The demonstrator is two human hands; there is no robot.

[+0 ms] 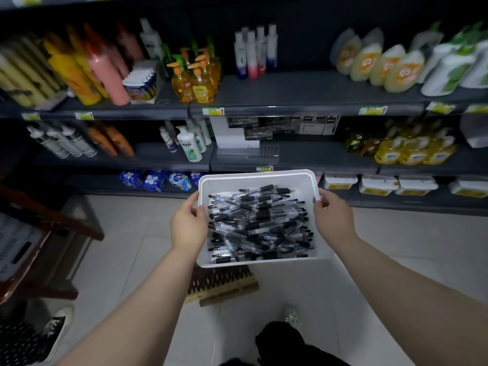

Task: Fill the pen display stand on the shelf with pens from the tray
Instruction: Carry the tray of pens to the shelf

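A white plastic tray (253, 180) is held in the air in front of the shelves, filled with a heap of clear pens with black grips (260, 223). My left hand (188, 225) grips the tray's left rim, thumb inside. My right hand (333, 217) grips the right rim. A clear pen display stand (248, 152) sits on the middle shelf just above and beyond the tray, in front of a white block; it looks empty.
Dark shelves (290, 112) carry bottles, soap and boxes. A wooden lattice piece (221, 283) lies on the tiled floor under the tray. A wooden chair (52, 228) stands at the left. A person's shoe (56, 326) shows at lower left.
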